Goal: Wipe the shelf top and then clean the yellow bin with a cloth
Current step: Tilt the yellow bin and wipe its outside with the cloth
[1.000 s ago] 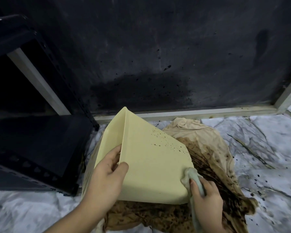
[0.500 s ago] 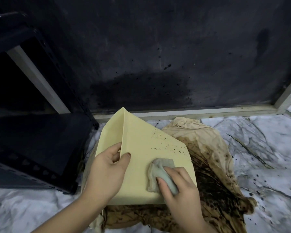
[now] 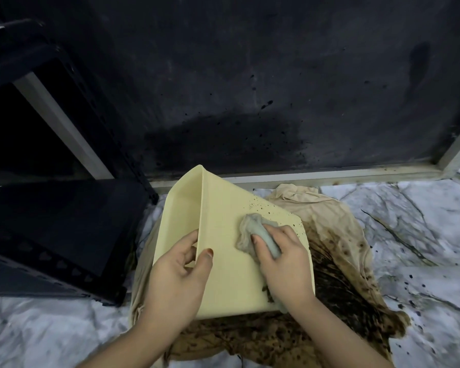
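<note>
The yellow bin [image 3: 223, 216] lies tipped on its side on the floor, one flat outer wall facing up. Small dark specks dot that wall near its far right corner. My left hand [image 3: 181, 272] grips the bin's rim, thumb on the outer wall and fingers inside. My right hand [image 3: 282, 258] presses a crumpled grey cloth [image 3: 250, 229] flat on the upper wall, just below the specks. The black shelf [image 3: 51, 213] stands to the left of the bin.
A beige rag [image 3: 337, 261] heavily stained dark brown is spread on the floor under and to the right of the bin. The floor is white marble [image 3: 422, 235] with dark splashes. A dark, spattered wall [image 3: 250, 88] rises right behind the bin.
My right hand has slid the cloth from the bin's near right corner up across the wall toward the specks. The left hand has kept its grip on the rim.
</note>
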Tool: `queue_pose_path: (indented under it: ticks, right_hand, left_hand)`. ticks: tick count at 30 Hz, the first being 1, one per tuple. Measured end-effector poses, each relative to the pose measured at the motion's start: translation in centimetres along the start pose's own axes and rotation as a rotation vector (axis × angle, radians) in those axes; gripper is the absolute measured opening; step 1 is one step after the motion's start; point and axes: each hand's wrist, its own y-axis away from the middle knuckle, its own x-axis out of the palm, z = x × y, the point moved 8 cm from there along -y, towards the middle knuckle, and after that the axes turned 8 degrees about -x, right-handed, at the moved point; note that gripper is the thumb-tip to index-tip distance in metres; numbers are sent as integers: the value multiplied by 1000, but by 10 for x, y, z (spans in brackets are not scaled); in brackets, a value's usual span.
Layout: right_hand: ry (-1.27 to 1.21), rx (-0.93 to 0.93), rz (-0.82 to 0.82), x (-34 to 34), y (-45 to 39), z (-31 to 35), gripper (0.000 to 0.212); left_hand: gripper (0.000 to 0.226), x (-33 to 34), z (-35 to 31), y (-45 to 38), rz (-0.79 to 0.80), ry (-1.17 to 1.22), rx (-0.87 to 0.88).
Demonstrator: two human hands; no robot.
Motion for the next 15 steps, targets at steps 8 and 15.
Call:
queue_pose_path:
  ticks: [8,15]
  right_hand:
    - [85,326,-44,-27,7,-93,21]
    - [67,479,-92,-40,39,-134,26]
  left_hand:
    - [38,-1,5,-1,0,21,4]
    - [41,-1,9,-3,-12,26,-2]
